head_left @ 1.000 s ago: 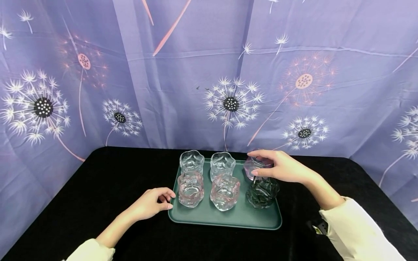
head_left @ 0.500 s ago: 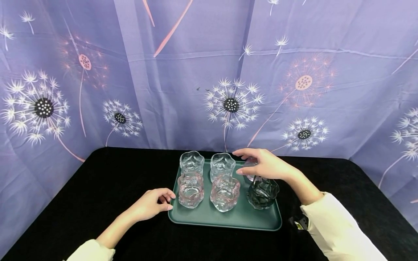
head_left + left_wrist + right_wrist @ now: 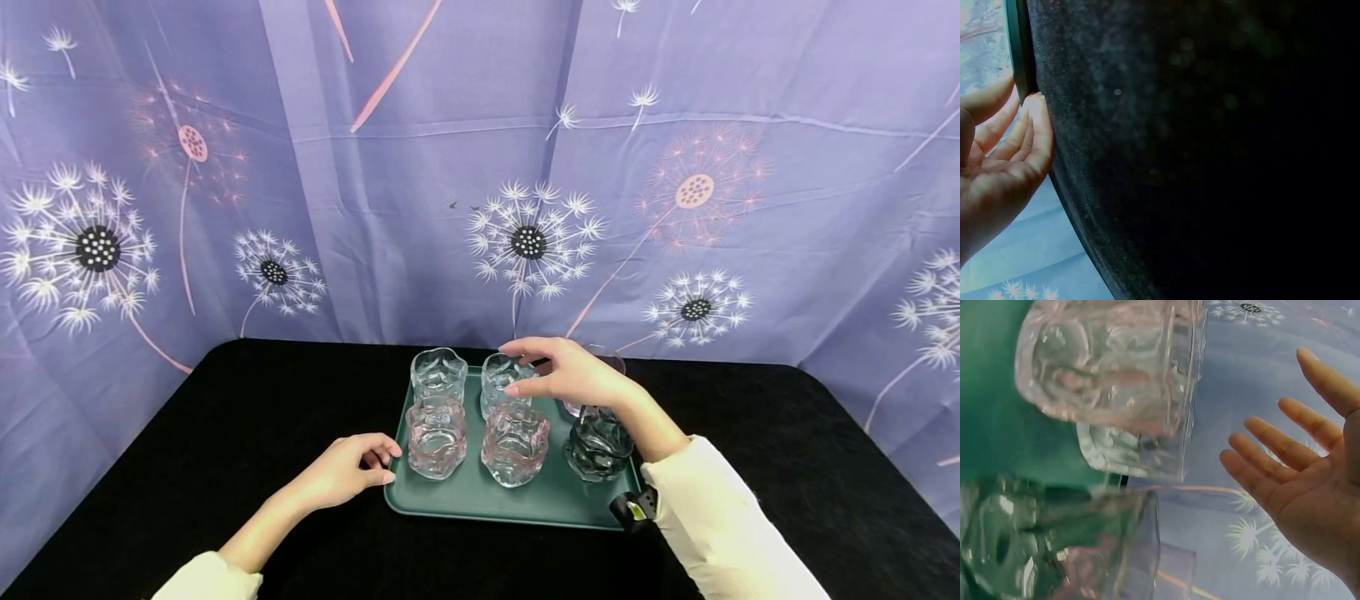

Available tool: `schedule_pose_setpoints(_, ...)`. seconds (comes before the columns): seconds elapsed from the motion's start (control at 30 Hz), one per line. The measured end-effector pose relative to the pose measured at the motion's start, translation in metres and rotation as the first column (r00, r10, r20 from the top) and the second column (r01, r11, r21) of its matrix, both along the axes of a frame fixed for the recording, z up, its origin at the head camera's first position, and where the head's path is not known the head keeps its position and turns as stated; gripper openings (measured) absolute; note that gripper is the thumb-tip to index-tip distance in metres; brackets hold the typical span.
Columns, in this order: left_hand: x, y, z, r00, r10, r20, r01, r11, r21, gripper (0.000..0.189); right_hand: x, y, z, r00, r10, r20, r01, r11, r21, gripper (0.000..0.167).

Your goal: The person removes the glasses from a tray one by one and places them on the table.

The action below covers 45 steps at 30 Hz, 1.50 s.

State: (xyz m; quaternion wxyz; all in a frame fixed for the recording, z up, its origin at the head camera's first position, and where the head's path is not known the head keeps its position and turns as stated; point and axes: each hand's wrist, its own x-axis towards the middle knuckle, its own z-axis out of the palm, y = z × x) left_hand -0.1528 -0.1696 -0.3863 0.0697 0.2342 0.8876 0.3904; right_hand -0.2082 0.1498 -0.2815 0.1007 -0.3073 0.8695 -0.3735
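My left hand (image 3: 345, 468) rests at the left rim of a green tray (image 3: 510, 507), thumb and fingertips touching the edge; the left wrist view shows these fingers (image 3: 1038, 128) there too. Over the clear glass (image 3: 495, 398) in the middle of the back row hovers my right hand (image 3: 573, 373), thumb and fingers spread. In the right wrist view this hand (image 3: 1310, 475) holds nothing. Another clear glass (image 3: 438, 375) stands back left. Two pinkish glasses (image 3: 515, 446) fill the front row's left and middle. A dark glass (image 3: 597, 446) stands front right, before a purplish glass (image 3: 572, 408) partly hidden by my arm.
The tray lies on a black cloth-covered table (image 3: 315, 400). A purple curtain (image 3: 420, 208) with dandelion prints hangs behind and at both sides. A small black device (image 3: 633, 507) hangs at my right cuff, over the tray's front right corner.
My right hand has moved left from the purplish glass, across the gap, to above the clear middle glass. My left hand has stayed at the tray rim, and the glasses have not moved.
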Motion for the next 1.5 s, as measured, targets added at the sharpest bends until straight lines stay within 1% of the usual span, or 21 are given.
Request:
schedule_pose_setpoints(0.1,0.000,0.000,0.000,1.000,0.003,-0.001,-0.003,1.000,-0.003,0.019,-0.003,-0.007,-0.003,1.000,0.007,0.027,-0.007,1.000,-0.025,0.055)
schedule_pose_setpoints(0.2,0.000,0.000,-0.001,1.000,0.005,-0.005,-0.005,1.000,-0.010,0.019,-0.006,-0.013,-0.007,0.999,-0.001,0.050,0.003,0.999,-0.043,0.056)
schedule_pose_setpoints(0.53,0.000,0.000,0.000,1.000,0.001,0.004,-0.001,1.000,-0.005,0.019,-0.014,-0.033,-0.017,0.998,-0.010,0.061,0.014,0.998,-0.062,0.058)
schedule_pose_setpoints(0.73,0.000,0.000,0.001,1.000,0.002,0.008,-0.002,1.000,-0.001,0.019,-0.018,-0.045,-0.020,0.997,-0.021,0.068,0.026,0.997,-0.072,0.057)
schedule_pose_setpoints(0.93,0.000,0.001,0.002,1.000,-0.002,0.009,0.002,1.000,-0.002,0.019,-0.021,-0.059,-0.023,0.998,-0.035,0.061,0.039,0.997,-0.066,0.060)
schedule_pose_setpoints(1.03,0.000,0.001,0.001,1.000,-0.005,0.005,0.005,1.000,-0.004,0.019,-0.022,-0.066,-0.025,0.997,-0.060,0.051,0.063,0.996,-0.059,0.060)
schedule_pose_setpoints(1.27,0.000,0.001,0.000,1.000,-0.012,0.005,0.012,1.000,-0.003,0.019,-0.024,-0.082,-0.030,0.998,-0.068,0.011,0.068,0.996,-0.059,0.063)
schedule_pose_setpoints(1.5,-0.001,0.001,0.002,1.000,-0.019,0.012,0.019,1.000,-0.004,0.019,-0.025,-0.091,-0.037,0.994,-0.107,0.017,0.108,0.991,-0.081,0.067)
